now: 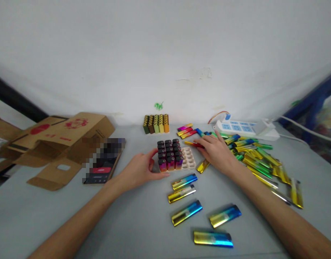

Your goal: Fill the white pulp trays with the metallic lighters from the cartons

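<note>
My left hand (140, 167) holds the left side of a cream tray (191, 163), its thumb along the near edge and its fingers curled by the left side. Rows of purple-to-black lighters (170, 158) stand upright in the tray's left part; the slots on the right side show bare. My right hand (218, 151) is just right of the tray, its fingertips closed on a red-and-gold lighter (191, 144). Part of that lighter is hidden under the fingers. A gold lighter (203, 166) lies below this hand, and a few pink and red lighters (185, 126) lie beyond it.
Several blue-and-gold lighters (186, 213) lie nearer me. A heap of gold, green and blue lighters (258, 158) spreads to the right, before a white power strip (235, 126). Another filled block of lighters (156, 124) stands by the wall. A phone (103, 163) and cardboard box (73, 131) are left.
</note>
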`<state>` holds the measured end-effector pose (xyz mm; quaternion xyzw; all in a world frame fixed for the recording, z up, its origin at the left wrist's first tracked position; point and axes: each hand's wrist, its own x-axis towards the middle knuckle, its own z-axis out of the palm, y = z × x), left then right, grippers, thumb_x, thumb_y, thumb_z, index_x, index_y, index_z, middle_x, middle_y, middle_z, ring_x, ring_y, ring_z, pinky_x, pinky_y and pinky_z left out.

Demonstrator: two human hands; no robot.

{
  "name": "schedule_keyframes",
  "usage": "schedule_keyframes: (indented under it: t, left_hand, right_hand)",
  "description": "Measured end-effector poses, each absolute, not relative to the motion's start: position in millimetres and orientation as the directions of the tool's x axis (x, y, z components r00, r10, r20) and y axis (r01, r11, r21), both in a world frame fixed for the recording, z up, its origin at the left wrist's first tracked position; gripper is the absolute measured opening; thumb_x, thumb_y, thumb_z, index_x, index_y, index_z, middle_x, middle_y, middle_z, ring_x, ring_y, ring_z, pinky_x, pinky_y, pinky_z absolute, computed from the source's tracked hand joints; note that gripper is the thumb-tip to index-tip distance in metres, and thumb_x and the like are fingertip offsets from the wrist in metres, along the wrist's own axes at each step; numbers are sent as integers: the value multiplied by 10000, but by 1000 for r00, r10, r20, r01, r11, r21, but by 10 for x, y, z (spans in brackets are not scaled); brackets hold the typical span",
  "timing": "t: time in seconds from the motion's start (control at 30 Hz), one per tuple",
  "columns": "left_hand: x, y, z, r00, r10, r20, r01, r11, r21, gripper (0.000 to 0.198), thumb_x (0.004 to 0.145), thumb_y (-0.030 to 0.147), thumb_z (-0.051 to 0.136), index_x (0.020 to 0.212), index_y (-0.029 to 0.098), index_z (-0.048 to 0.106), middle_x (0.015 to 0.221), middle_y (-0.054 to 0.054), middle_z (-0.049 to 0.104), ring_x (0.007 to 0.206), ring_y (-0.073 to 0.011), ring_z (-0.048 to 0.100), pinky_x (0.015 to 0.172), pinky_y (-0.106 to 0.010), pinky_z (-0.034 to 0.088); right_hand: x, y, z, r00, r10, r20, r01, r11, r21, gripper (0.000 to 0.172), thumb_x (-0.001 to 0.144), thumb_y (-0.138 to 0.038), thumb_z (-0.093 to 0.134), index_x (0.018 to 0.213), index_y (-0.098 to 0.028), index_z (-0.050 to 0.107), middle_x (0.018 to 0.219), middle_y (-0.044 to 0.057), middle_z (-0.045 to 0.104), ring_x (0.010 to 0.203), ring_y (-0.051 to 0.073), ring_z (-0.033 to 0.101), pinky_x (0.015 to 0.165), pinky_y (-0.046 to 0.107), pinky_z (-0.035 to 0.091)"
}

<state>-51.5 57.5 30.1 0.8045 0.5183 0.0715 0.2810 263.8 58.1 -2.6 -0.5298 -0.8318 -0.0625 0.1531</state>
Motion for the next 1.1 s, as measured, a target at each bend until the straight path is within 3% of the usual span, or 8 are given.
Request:
schedule_keyframes:
  t: [0.17,0.33,0.5,0.6,0.73,0.83,0.93,1.1]
  left_hand:
    - [-526,575,297,458,873,-168,792,-315,523,709,768,723,773,1205,187,614,573,78,578,527,-191,560,522,-278,289]
    - [-524,568,307,461,871,-170,790,-315,527,709,770,718,772,1211,188,604,573,83,576,520,-190,557,518,-280,296]
    - [-524,567,298,454,873,-177,796,-308,522,698,770,718,768,1197,190,606,595,72,589,537,-197,574,523,-277,310]
    - [-522,571,296,460,871,-171,787,-311,532,703,766,728,765,1196,194,610,588,71,585,534,-197,565,526,-276,309]
    - [-517,573,303,447,877,-174,797,-303,523,705,758,732,770,1193,198,620,591,68,597,540,-197,569,526,-277,303]
    - [-519,570,301,441,879,-184,805,-296,514,708,753,724,776,1198,194,624,590,70,593,537,-194,560,525,-279,300]
    - [-522,568,293,445,877,-180,798,-298,523,716,754,722,775,1211,191,624,589,73,584,537,-193,558,528,-280,311]
    - [-518,562,307,432,883,-182,809,-291,510,731,749,738,773,1213,192,629,592,66,602,539,-199,570,529,-285,302]
  right_hand:
    - [2657,579,29,-217,862,458,813,419,-404,326,1035,-276,568,1319,-182,697,1247,161,782,1120,325,741,1058,543,548]
    - [2646,589,67,46,920,390,541,306,-784,355,967,-407,702,1261,-209,729,1175,113,809,1058,294,767,958,469,600]
    - [2607,589,115,153,931,333,285,281,-916,275,910,-459,772,1037,-216,765,1044,74,805,983,255,759,890,407,620]
    - [2603,567,144,138,911,389,405,307,-861,232,950,-432,720,987,-204,750,1001,85,788,934,253,748,854,409,613]
    - [2605,512,183,-129,855,503,689,441,-574,155,1003,-309,645,1030,-197,747,1017,100,775,920,252,733,875,423,584]
    - [2589,459,185,-323,850,416,790,484,-377,160,1023,-282,627,1088,-194,743,1047,116,759,992,287,720,897,442,569]
    - [2559,417,137,-307,898,316,905,378,-194,246,987,-316,684,1175,-164,727,1101,173,738,1019,355,700,878,499,563]
    - [2525,423,47,-246,940,238,947,286,-148,258,1058,-321,549,1104,-152,738,1044,189,728,896,328,678,811,486,562]
